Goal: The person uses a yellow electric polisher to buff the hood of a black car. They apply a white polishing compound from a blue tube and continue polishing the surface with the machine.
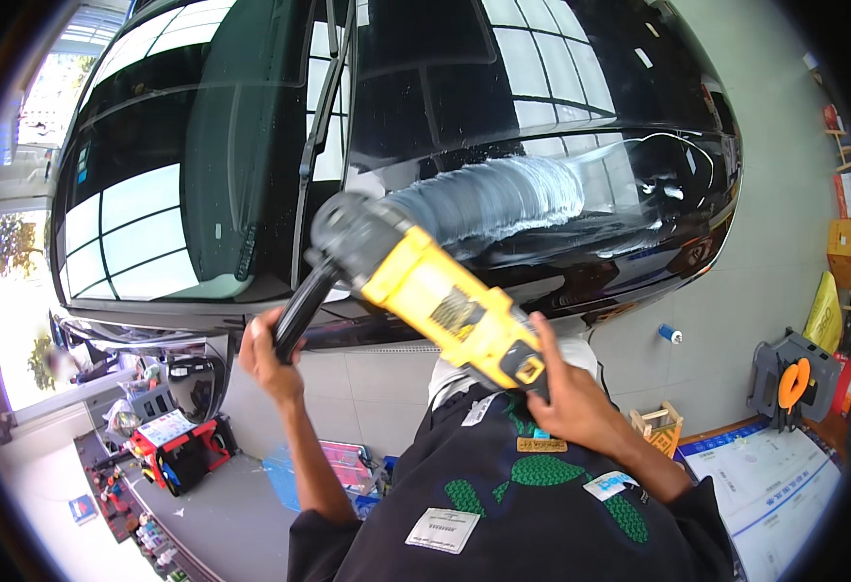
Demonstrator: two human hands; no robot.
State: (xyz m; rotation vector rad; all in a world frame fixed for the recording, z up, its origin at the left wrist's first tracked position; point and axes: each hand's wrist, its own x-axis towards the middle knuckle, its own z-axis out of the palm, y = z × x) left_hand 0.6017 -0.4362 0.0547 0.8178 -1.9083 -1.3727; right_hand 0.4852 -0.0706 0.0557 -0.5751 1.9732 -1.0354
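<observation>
A yellow and black power polisher (435, 306) slants across the middle of the view, over the side of a glossy black car's hood (425, 87). My left hand (275, 364) is wrapped around its black side handle. At the tool's rear end, close to my body, my right hand (576, 398) grips the body, with its thumb side on top. The polisher's head lies near the base of the windshield. Its pad is hidden, so I cannot tell whether it touches the paint. A broad whitish smear of compound (503, 199) streaks the hood beside the head.
The car's side mirror (193, 388) juts out at the left. Behind it, a red and black tool bag (178, 446) sits on a grey surface. On the right are a blue cylinder (670, 334) on the floor, a small wooden crate (656, 427) and a white-covered table (765, 504).
</observation>
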